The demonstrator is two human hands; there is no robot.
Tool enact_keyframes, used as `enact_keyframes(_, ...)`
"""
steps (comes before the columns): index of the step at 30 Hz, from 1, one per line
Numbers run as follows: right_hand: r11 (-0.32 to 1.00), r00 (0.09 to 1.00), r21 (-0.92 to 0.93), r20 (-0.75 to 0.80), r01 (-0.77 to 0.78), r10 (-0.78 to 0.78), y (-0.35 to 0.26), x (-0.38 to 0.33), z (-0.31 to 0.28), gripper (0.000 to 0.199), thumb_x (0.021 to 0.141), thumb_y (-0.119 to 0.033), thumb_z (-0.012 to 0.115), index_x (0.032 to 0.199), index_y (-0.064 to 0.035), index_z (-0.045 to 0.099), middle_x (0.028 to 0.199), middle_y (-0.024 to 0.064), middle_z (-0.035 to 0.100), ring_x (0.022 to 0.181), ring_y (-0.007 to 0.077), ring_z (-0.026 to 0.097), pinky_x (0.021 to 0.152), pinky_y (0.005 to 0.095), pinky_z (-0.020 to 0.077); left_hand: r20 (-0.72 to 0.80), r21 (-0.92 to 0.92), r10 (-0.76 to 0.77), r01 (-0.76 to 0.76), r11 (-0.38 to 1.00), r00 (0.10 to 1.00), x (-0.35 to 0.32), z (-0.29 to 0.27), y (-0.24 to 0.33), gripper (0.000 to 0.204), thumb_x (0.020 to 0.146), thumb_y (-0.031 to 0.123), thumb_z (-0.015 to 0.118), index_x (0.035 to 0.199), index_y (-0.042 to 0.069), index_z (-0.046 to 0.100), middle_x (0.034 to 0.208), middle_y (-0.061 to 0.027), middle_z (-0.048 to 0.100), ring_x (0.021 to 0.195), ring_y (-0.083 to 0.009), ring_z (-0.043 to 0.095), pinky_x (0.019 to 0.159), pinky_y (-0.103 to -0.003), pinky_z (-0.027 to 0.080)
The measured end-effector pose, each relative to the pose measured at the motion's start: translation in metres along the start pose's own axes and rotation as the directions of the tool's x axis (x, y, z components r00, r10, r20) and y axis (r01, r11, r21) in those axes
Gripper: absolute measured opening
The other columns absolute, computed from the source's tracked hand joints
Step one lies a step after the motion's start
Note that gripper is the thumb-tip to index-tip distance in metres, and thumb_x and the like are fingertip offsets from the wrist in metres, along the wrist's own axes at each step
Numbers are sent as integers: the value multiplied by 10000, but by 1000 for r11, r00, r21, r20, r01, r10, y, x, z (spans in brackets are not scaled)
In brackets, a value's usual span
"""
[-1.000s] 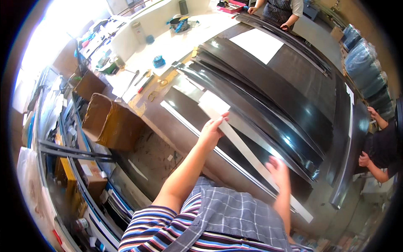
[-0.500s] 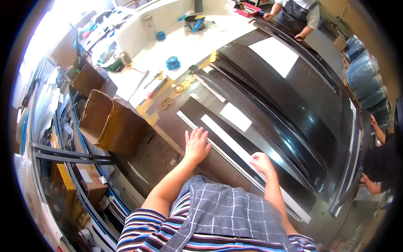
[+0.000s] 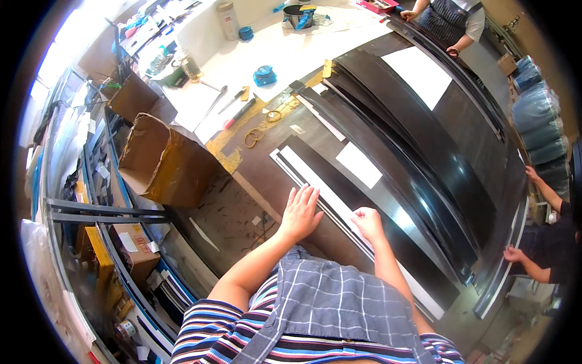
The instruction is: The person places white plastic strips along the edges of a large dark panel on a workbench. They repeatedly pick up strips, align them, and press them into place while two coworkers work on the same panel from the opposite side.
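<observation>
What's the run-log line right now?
left hand: open, at white strips | right hand: curled, at same strips | dark panel: alongside

At least two white strips [image 3: 330,198], two co-workers [image 3: 447,23], one dark pot [image 3: 290,21] and one pink tray [image 3: 379,8].

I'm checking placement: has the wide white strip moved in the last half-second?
Yes: the wide white strip has shifted left, away from the small white sheet, and now lies close beside the narrow white strip.
</observation>
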State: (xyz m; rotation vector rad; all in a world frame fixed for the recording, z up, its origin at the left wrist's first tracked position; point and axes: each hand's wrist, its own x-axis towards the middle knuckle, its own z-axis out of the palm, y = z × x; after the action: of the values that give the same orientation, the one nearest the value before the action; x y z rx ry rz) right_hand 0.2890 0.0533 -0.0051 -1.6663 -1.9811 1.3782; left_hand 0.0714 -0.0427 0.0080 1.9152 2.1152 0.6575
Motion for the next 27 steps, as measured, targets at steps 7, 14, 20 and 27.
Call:
enact_keyframes(7, 988, 997, 151, 74, -20, 9, 12, 6, 2, 176, 768, -178, 735, 788, -6, 703, 650, 38, 651, 612, 70, 583, 587, 243, 461, -45, -87, 2, -6, 996, 999, 2, -3, -2, 677, 783, 251, 692, 1365, 36, 419, 1322, -169, 470, 1268, -317, 432, 1098, -454, 304)
enact_keyframes(14, 992, 994, 123, 107, -21, 8, 14, 9, 4, 164, 771, -178, 733, 800, -19, 707, 678, 37, 663, 620, 82, 587, 601, 263, 469, -87, -101, -18, 9, 995, 996, 6, -6, -9, 628, 775, 224, 702, 1319, 26, 459, 1300, -175, 484, 1219, -338, 462, 1068, -453, 340)
enact_keyframes(20, 994, 994, 104, 107, -26, 14, 18, 12, 5, 157, 763, -174, 730, 791, -22, 705, 672, 45, 661, 620, 92, 591, 605, 273, 471, -117, -75, -37, 28, 997, 992, 11, -9, -16, 589, 773, 220, 704, 1286, 27, 491, 1275, -167, 500, 1200, -331, 472, 1044, -445, 357)
enact_keyframes(27, 994, 992, 98, 120, -38, 26, 14, 11, 4, 128, 779, -134, 714, 775, -10, 687, 674, 12, 641, 622, 69, 553, 587, 255, 448, -103, -56, -79, 74, 996, 992, 19, -9, -27, 590, 800, 247, 682, 1308, 32, 473, 1297, -168, 493, 1196, -356, 466, 1027, -443, 369)
